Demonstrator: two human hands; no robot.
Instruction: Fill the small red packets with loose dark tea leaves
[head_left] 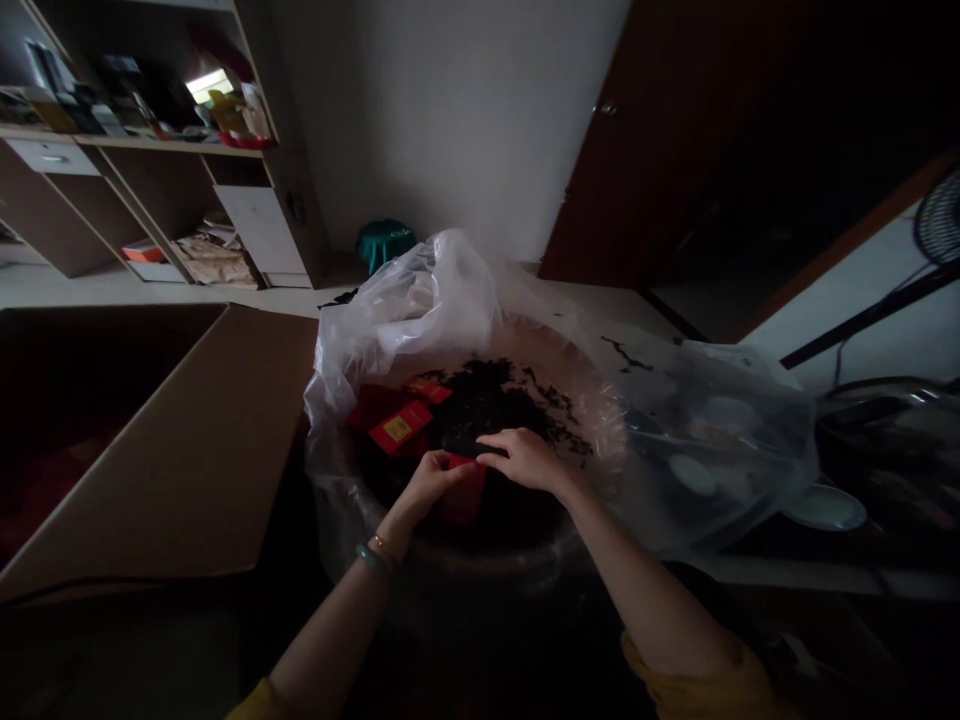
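My left hand (429, 484) is closed on a small red packet (465, 492), with the thumb along its upper edge. At the packet's top my right hand (523, 458) is closed, fingertips and thumb bent around something dark that I cannot make out. Both hands are over a wide round tub (574, 375) lined with a clear plastic bag (450, 290). Dark dried leaves (495, 395), much like loose tea, lie heaped inside it. Several red packets with gold labels (401, 427) rest on the leaves at the left. Deep shadow hides the tub's near part.
A large open cardboard box (202, 440) stands at the left, with dim red contents. Plastic sheeting (720, 440) spreads rightward, beside a pale dish (825, 508). Behind are a shelf unit (259, 225), a green bag-covered thing (385, 243), a brown door (637, 150) and a fan (941, 220).
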